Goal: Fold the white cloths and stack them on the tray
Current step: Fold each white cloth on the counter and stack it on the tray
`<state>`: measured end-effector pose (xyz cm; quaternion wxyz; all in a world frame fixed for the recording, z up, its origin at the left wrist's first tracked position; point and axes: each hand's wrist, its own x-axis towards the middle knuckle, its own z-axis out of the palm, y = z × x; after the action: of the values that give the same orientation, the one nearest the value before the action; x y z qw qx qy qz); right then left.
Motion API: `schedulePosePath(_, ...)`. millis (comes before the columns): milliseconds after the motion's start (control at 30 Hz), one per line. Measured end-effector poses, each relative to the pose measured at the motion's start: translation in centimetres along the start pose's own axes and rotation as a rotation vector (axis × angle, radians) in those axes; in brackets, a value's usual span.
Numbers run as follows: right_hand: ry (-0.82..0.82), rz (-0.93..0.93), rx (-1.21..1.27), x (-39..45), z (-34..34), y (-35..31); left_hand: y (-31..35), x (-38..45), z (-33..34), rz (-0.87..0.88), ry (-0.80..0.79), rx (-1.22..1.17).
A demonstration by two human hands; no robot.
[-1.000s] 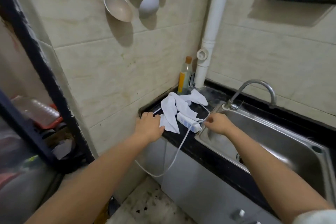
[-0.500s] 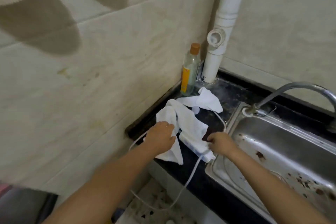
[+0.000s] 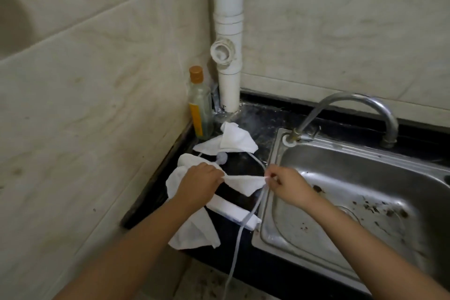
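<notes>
- The nearest white cloth (image 3: pixel 192 231), a crumpled soft square, hangs over the front edge of the black stone surface (image 3: pixel 263 117), left of the stainless steel sink (image 3: pixel 365 192) and partly under the left forearm; it waits its turn.
- A white plastic power strip (image 3: pixel 233 213) lies just left of the sink's rim, its thin white cord (image 3: pixel 236 258) dropping off the front edge. Folding is best done clear of it, so the cloth does not snag.
- The left hand (image 3: pixel 198 184) grips one end of a second white cloth (image 3: pixel 241 182), fingers curled round it, while the right hand (image 3: pixel 288 185) pinches the opposite corner just over the sink's left rim. The hands are apart and the cloth is stretched between them.
- To do this step well, I judge the span should be kept taut and level, the two held corners brought together evenly, and the fabric kept out of the stained basin.
- A third white cloth (image 3: pixel 231 140) lies crumpled farther back, left of the sink's far corner, near a clear glass bottle with an orange cap (image 3: pixel 200 105).
- No tray shows here, so the stacking place cannot be told.
</notes>
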<state>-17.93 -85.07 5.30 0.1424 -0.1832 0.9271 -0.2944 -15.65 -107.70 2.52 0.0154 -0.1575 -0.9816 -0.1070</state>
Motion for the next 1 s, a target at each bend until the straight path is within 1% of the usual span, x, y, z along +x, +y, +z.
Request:
schedulePosePath(33,0.038,0.008,0.018,-0.5,-1.0,-0.3,0.5,0.2,-1.3,0.041,0.061,-0.019)
schedulePosePath(100,0.130,0.017,0.045,-2.3,-3.1,-1.0,2.3,0.3,-4.3,0.099,0.111,-0.072)
schedulePosePath(200,0.294,0.024,0.028,-6.8,-6.6,-2.5,6.7,-0.1,-7.6,0.121,0.179,-0.134)
schedulePosePath(233,0.360,0.046,0.035,-8.7,-7.6,-2.7,8.4,-0.3,-8.2,0.134,0.205,-0.149)
schedulePosePath(333,0.551,0.150,0.066,-15.9,-9.7,-1.8,14.5,-1.0,-8.9,0.252,0.233,-0.266)
schedulePosePath(400,0.662,0.258,0.076,-21.2,-10.5,-0.5,19.1,-1.4,-8.1,0.355,0.199,-0.315)
schedulePosePath(467,0.761,0.387,0.055,-26.7,-10.8,1.2,24.1,-1.9,-6.4,0.473,0.124,-0.332)
schedulePosePath(567,0.844,0.605,0.007,-35.0,-10.5,4.5,32.6,-2.7,-3.4,0.667,-0.005,-0.349)
schedulePosePath(700,0.953,0.904,0.016,-46.3,-10.1,9.7,44.4,-4.7,0.5,0.933,-0.138,-0.321)
schedulePosePath(800,0.984,1.054,0.023,-54.9,-10.3,13.3,53.4,-6.6,3.7,1.103,-0.206,-0.282)
schedulePosePath(900,0.991,1.231,0.003,-63.3,-10.8,17.1,63.0,-8.7,7.1,1.199,-0.272,-0.240)
schedulePosePath(1000,1.000,1.330,-0.051,-71.3,-11.6,21.2,73.4,-10.9,10.2,1.255,-0.293,-0.202)
